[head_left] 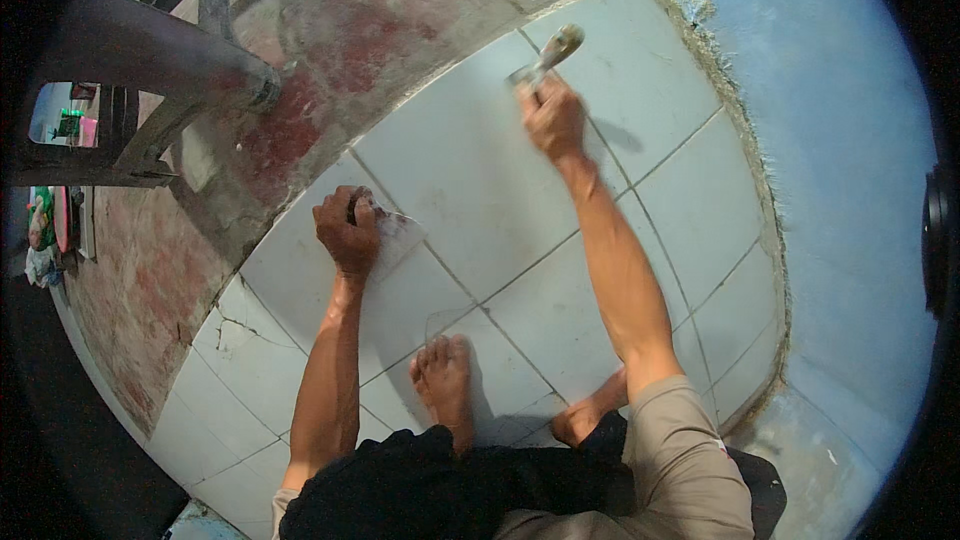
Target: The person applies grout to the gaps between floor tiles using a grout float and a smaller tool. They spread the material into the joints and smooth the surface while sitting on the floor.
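- Right hand [552, 118] clenched on scraper [545, 60], blade on white floor tiles [480, 170] near blue wall [840, 140].
- Left hand [347, 230] fingers gripping small trowel [392, 237], flat on tile.
- No containers visible nearby.

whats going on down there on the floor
A person crouches barefoot on a white tiled floor. The right hand grips a scraper-like tool pressed to a tile joint. The left hand holds a flat pale trowel-like tool against another tile. A dark wooden stool stands on the red cement nearby.
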The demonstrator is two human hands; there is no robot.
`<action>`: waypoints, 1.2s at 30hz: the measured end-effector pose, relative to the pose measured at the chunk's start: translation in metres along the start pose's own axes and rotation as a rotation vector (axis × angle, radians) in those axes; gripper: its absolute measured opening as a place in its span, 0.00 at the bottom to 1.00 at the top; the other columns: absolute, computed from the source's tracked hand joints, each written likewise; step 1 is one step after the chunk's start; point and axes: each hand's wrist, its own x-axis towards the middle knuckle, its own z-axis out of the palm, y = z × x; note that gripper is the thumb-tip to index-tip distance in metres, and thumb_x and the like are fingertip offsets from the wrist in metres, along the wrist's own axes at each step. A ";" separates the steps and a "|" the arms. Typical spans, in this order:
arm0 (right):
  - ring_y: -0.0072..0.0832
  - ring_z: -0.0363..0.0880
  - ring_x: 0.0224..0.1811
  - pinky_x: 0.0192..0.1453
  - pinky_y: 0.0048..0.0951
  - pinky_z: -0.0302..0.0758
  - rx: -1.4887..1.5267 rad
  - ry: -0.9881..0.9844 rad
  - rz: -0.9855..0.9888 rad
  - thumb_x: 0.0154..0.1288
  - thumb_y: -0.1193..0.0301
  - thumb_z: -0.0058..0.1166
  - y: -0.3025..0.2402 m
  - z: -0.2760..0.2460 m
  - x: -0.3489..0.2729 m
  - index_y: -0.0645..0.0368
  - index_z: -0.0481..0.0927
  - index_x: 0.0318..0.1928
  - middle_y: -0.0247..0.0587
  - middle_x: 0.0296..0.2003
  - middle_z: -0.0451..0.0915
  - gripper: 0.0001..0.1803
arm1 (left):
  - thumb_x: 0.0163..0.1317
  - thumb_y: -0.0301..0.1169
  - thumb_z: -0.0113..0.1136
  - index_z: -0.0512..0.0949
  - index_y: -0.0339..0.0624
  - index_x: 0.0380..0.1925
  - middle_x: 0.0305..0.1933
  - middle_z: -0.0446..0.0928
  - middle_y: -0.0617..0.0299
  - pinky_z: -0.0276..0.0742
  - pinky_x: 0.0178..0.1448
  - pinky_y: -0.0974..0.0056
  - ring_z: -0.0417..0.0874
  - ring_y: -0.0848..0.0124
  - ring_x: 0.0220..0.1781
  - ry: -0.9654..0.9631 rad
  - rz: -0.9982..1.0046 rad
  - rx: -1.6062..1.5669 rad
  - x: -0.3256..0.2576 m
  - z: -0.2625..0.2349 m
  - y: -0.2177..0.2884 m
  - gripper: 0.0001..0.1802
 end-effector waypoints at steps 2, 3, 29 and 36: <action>0.41 0.80 0.22 0.28 0.44 0.74 -0.094 0.095 0.173 0.68 0.63 0.55 0.028 -0.026 0.039 0.61 0.79 0.25 0.49 0.20 0.79 0.17 | 0.60 0.34 0.55 0.81 0.43 0.32 0.30 0.80 0.56 0.68 0.46 0.55 0.77 0.56 0.35 -0.010 -0.033 0.004 -0.003 -0.004 -0.001 0.09; 0.46 0.83 0.26 0.32 0.43 0.76 -0.122 0.073 0.238 0.66 0.61 0.61 0.049 -0.043 0.053 0.66 0.82 0.28 0.55 0.25 0.83 0.19 | 0.60 0.34 0.55 0.81 0.43 0.32 0.30 0.80 0.56 0.68 0.47 0.55 0.77 0.56 0.35 -0.011 -0.042 -0.012 -0.002 -0.001 0.001 0.09; 0.31 0.72 0.17 0.26 0.39 0.72 -0.155 0.179 0.231 0.66 0.61 0.56 0.032 0.001 0.099 0.59 0.75 0.20 0.42 0.17 0.75 0.19 | 0.58 0.35 0.56 0.81 0.43 0.31 0.29 0.80 0.58 0.67 0.47 0.53 0.78 0.57 0.35 -0.050 -0.052 0.024 0.000 -0.003 -0.003 0.08; 0.49 0.86 0.32 0.38 0.45 0.79 0.020 0.285 0.206 0.66 0.59 0.58 0.064 -0.051 0.071 0.65 0.85 0.34 0.51 0.30 0.87 0.18 | 0.58 0.34 0.55 0.81 0.43 0.30 0.30 0.80 0.57 0.68 0.47 0.53 0.78 0.56 0.35 -0.021 -0.005 0.065 -0.003 -0.001 -0.007 0.09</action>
